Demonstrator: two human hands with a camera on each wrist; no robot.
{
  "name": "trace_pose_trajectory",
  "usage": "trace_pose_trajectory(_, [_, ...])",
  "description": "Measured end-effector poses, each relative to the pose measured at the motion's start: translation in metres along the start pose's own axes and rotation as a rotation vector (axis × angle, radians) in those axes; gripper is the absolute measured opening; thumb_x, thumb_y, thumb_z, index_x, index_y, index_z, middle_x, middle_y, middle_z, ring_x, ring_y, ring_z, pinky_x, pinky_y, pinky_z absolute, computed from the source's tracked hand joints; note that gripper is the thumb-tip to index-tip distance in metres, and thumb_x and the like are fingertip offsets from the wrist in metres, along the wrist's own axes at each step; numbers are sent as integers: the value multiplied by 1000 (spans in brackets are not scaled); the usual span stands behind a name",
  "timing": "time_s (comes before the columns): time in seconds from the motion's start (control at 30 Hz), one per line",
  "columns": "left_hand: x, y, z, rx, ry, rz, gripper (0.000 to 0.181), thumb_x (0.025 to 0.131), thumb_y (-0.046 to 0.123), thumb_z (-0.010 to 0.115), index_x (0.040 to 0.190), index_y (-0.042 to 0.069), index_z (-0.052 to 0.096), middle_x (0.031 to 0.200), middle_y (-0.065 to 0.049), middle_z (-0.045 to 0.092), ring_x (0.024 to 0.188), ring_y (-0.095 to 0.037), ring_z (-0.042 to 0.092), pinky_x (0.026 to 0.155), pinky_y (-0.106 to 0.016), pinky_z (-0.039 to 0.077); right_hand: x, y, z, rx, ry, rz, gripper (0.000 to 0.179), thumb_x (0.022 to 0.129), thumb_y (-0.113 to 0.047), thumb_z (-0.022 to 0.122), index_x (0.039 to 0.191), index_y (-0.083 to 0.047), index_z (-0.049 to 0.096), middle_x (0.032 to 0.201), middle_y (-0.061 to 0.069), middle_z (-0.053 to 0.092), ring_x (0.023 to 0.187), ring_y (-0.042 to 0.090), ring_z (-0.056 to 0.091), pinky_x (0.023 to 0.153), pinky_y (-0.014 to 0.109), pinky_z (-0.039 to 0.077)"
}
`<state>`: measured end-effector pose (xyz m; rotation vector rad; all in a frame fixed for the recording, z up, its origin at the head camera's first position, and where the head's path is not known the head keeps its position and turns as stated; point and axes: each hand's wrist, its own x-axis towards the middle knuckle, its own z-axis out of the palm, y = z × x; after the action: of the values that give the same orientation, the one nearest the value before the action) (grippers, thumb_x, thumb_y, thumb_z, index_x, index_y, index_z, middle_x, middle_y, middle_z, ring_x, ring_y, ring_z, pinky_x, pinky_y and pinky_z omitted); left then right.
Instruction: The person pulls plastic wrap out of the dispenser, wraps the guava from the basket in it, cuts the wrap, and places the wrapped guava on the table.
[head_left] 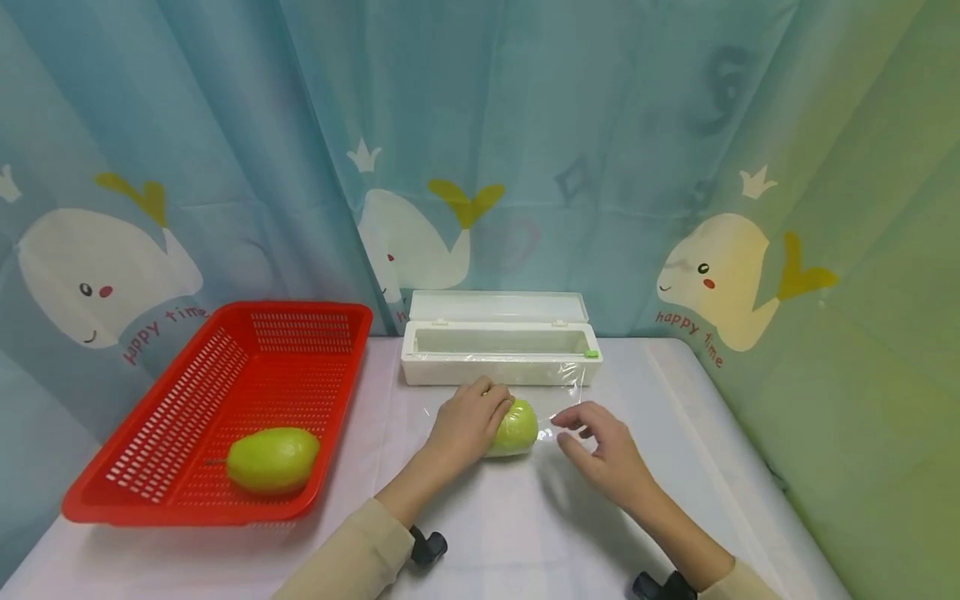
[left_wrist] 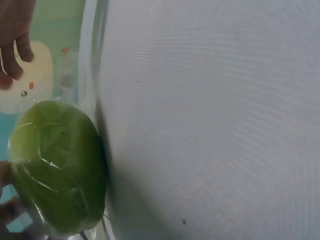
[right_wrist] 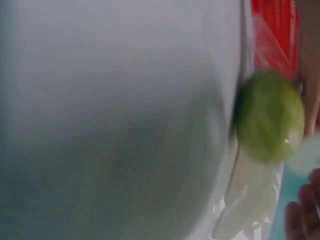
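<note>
On the table lies a green pear wrapped in clear cling film, its wrinkles shining in the left wrist view. My left hand grips it from the left, fingers curled over its top. To the right of the pear, my right hand hovers with loosely bent fingers, apart from the fruit. Its fingertips are close to a loose edge of cling film; whether they touch it I cannot tell. Behind both hands stands a white cling film dispenser, its lid raised, with film trailing from its front toward the pear.
At the left a red plastic basket holds another yellow-green pear with a stem. A green slider sits at the dispenser's right end. Curtains with whale prints hang close behind and beside the white-covered table.
</note>
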<state>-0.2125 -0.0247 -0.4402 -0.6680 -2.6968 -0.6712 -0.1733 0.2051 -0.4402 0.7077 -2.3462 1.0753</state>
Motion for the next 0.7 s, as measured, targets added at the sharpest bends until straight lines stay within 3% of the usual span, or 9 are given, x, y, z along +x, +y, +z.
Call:
trace_pose_trajectory(0.1, [1, -1, 0, 11, 4, 14, 18, 104, 31, 52, 108, 22, 67, 99, 3, 61, 87, -22, 61, 66, -38, 53, -4, -7, 11, -60, -149, -55, 25, 82, -7, 75, 106, -13, 69, 104, -6, 68, 95, 14, 63, 75, 33, 55])
trace_pose_trajectory(0.17, [1, -2, 1, 4, -3, 17, 18, 104, 31, 52, 108, 22, 67, 100, 3, 61, 88, -22, 61, 67, -39, 53, -6, -10, 16, -104, -188, -55, 29, 81, -10, 77, 109, -14, 70, 108, -6, 67, 101, 15, 62, 80, 35, 55])
trace_pose_trajectory(0.43, [5, -10, -1, -83, -30, -17, 19, 104, 32, 52, 104, 21, 67, 99, 3, 64, 90, -22, 64, 72, -41, 53, 2, -7, 25, -202, -146, -80, 45, 78, -16, 81, 120, -11, 68, 117, 4, 63, 110, 24, 58, 91, 44, 50])
trace_pose_trajectory(0.7, [9, -14, -5, -126, -39, -48, 23, 104, 34, 50, 92, 20, 64, 90, 4, 65, 78, -17, 60, 67, -38, 49, 9, -4, 30, -272, -214, -24, 51, 81, -23, 80, 129, -15, 64, 117, 3, 64, 108, 24, 59, 87, 44, 53])
